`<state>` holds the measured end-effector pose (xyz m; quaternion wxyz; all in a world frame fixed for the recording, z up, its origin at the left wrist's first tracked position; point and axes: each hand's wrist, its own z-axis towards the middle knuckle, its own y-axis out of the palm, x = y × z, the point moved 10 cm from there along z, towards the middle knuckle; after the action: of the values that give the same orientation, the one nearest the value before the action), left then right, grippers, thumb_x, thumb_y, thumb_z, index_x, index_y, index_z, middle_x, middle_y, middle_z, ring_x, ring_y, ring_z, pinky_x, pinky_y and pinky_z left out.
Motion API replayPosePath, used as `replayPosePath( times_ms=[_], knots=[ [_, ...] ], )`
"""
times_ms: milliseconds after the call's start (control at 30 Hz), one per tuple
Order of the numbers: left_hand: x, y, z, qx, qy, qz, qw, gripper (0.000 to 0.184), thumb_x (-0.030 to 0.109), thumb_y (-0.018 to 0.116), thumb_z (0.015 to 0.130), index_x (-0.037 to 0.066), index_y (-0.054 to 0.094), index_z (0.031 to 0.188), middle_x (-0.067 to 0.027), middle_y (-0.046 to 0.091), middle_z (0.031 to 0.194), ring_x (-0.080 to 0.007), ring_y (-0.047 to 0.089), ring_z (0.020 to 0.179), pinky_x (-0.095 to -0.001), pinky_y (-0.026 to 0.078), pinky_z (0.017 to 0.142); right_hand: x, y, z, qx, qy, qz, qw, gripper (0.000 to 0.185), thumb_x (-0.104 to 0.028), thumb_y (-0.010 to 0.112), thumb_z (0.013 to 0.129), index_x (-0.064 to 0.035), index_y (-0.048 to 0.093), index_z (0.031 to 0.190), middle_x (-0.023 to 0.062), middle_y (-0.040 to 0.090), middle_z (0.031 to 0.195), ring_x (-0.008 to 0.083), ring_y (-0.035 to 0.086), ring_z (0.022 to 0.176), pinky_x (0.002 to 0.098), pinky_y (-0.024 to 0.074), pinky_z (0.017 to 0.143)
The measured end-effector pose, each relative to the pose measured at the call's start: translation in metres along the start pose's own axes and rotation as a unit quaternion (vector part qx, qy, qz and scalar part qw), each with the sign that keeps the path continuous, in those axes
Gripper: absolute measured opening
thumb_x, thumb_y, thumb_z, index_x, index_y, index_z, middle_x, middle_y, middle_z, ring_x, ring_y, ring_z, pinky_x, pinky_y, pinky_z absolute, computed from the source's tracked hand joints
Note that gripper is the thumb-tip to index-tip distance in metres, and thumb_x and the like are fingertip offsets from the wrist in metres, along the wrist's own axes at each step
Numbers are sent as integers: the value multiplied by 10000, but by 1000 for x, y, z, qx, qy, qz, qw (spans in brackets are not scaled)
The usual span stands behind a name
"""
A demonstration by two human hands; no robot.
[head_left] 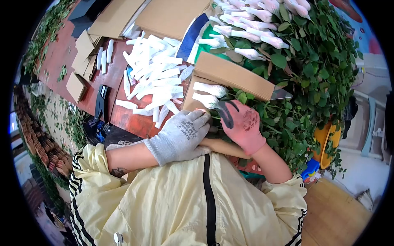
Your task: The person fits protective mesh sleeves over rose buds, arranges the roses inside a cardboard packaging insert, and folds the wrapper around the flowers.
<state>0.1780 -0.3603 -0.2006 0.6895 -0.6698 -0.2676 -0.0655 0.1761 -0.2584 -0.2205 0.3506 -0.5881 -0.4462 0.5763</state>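
My left hand (182, 133), in a pale grey glove, is closed over the lower part of a folded cardboard sheet (234, 77), its fingers side by side and fingertips partly hidden. To its right, my right hand (243, 125) wears a pink glove with dark fingertips. Its fingers are curled in beside the netted flower heads; what they pinch is hidden. Two flower heads in white netting, an upper one (210, 89) and a lower one (206, 100), lie on the cardboard, with green stems and leaves (266, 112) to their right.
Loose white net sleeves (158, 78) are heaped on the red table (55, 78). A black stapler-like tool (101, 102) lies at the left near cardboard pieces (84, 53). Several netted flowers (250, 35) are piled at the upper right. A yellow object (326, 143) is at the right.
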Motion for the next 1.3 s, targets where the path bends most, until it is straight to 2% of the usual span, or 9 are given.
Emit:
replayPosePath(
  times_ms=[67,300,600,667,700,800,833,1167,1300],
  knots=[
    [2,-4,-1,13,5,-11,1000,550,478,608,810,-7,595,1070,-185,533,1239,-317,475,1205,-426,402,954,1,-11,-6,115,-10,-105,988,454,-258,699,734,-117,562,1143,99,610,1051,292,634,850,414,502,717],
    [-1,5,-1,-34,-21,-9,999,588,486,629,781,19,598,1137,-153,523,1301,-280,472,1232,-432,396,985,12,20,7,-36,44,-134,989,440,-272,681,754,-107,556,1143,122,605,1081,265,637,835,386,509,695],
    [-3,-5,3,19,35,10,999,507,483,574,835,34,616,1066,-149,557,1218,-290,520,1145,-410,428,910,0,26,7,-26,-39,-152,987,351,-190,576,774,-103,619,1111,148,630,1077,268,640,806,362,512,673],
    [-37,-8,8,-16,-53,-87,995,484,426,620,791,54,611,1100,-112,590,1145,-312,587,1002,-425,463,844,0,27,5,-14,-54,-160,985,346,-171,556,780,-98,618,1113,158,628,1091,272,637,804,368,510,674],
    [-51,-26,9,109,-37,-76,991,379,367,619,801,102,620,1073,-73,607,1012,-301,608,871,-421,475,758,-1,26,5,-6,-60,-164,985,345,-159,546,782,-91,617,1113,167,627,1097,276,635,803,372,507,671],
    [-88,-18,14,101,-139,-7,985,282,326,616,811,134,640,1017,-64,605,942,-276,612,867,-398,485,749,-3,27,7,-13,-59,-161,985,350,-148,539,780,-79,614,1115,179,624,1099,280,632,802,377,503,665],
    [-93,0,19,49,-140,15,989,206,321,575,843,156,650,940,-69,595,931,-260,611,865,-397,490,733,-2,28,8,-25,-53,-156,986,355,-148,542,776,-74,613,1116,182,623,1095,279,631,801,378,501,662],
    [-108,-8,13,72,-59,-25,995,175,263,622,808,116,661,895,-74,583,872,-281,585,861,-401,463,758,1,21,5,55,-54,-152,985,372,-140,562,761,-38,601,1116,178,633,1029,275,637,823,379,506,688],
    [-112,-25,1,82,-44,3,996,110,211,617,809,109,654,825,-69,599,876,-270,601,862,-404,468,769,9,34,7,6,-34,-113,993,441,-135,616,720,-36,575,1148,175,601,1078,302,633,845,380,510,748]
  ],
)
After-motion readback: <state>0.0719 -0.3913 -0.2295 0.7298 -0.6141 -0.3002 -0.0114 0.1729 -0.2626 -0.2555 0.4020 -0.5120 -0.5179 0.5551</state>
